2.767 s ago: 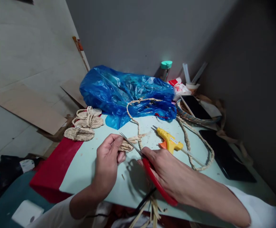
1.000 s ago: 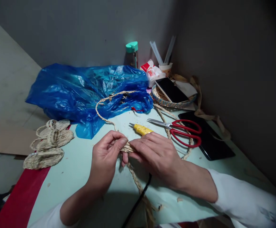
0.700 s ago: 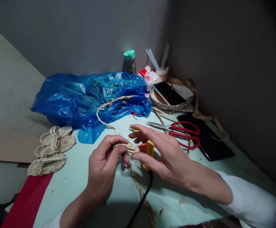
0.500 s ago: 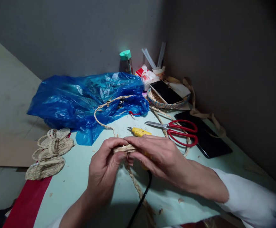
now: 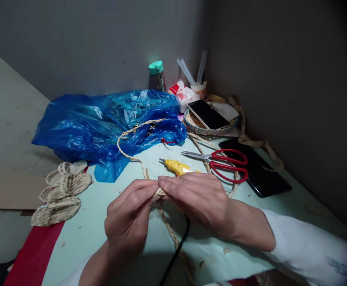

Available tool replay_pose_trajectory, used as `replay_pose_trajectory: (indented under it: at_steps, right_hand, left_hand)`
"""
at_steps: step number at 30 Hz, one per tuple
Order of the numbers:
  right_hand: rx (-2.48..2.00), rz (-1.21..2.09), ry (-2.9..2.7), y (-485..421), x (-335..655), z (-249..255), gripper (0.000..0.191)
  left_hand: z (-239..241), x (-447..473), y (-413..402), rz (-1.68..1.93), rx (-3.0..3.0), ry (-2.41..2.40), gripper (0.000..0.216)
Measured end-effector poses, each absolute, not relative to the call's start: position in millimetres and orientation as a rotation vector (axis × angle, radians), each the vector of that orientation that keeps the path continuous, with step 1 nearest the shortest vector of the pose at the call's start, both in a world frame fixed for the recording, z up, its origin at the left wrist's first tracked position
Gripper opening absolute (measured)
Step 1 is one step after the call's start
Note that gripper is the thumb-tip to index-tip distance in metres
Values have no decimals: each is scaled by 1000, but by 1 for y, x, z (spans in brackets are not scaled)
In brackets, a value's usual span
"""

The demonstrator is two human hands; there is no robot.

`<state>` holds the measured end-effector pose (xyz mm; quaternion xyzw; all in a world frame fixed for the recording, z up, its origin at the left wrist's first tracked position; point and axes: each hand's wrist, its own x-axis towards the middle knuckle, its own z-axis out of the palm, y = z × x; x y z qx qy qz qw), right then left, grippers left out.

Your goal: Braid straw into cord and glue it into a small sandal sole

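Note:
Between my two hands is a small coiled piece of braided straw cord [image 5: 160, 192], mostly covered by the fingers. My left hand [image 5: 130, 210] grips its left side, with thumb and index finger pressed on it. Over its right side my right hand [image 5: 198, 196] is closed, fingers together. A loose length of braid [image 5: 169, 229] hangs below the hands toward the near edge. Just beyond my right hand lies a yellow glue gun [image 5: 175, 166], partly hidden, its black cable [image 5: 181, 246] running toward me. Red-handled scissors [image 5: 218, 159] rest to its right.
Several woven straw slippers [image 5: 60, 188] are piled at the left edge. A crumpled blue plastic bag [image 5: 107, 119] spreads across the back. Behind stand a bottle with a green lid [image 5: 156, 75] and a paper cup [image 5: 199, 89]. A phone [image 5: 209, 114] lies on a basket; a black flat object [image 5: 259, 174] sits right.
Both hands have closed further over the coiled braid, so less of it shows. My left hand has turned slightly, its fingers now folded over the top. The view has shifted slightly.

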<state>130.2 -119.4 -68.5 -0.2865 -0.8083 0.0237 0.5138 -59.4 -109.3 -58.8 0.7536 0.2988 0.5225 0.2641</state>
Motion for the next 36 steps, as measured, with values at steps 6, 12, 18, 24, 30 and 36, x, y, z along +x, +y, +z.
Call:
replay_pose_trajectory:
  at_steps: [6, 12, 18, 24, 30, 36]
  right_hand:
    - [-838, 520, -1959, -118, 141, -38, 50]
    - [-953, 1002, -1760, -118, 140, -30, 19]
    - [-907, 1128, -1476, -117, 135, -35, 13]
    - [-973, 815, -1435, -119, 132, -47, 14]
    - [-986, 560, -1615, -123, 127, -54, 16]
    - [-1052, 530, -1700, -121, 128, -54, 14]
  left_hand:
    - [-48, -63, -100, 1485, 2061, 879, 45]
    - [-42, -65, -99, 1491, 2150, 838, 55]
    - [-45, -62, -101, 1399, 2122, 884, 51]
    - [-44, -53, -104, 1367, 1480, 1049, 32]
    - [-49, -43, -106, 1140, 1173, 958, 7]
    - [-45, -38, -105, 1167, 1263, 1091, 4]
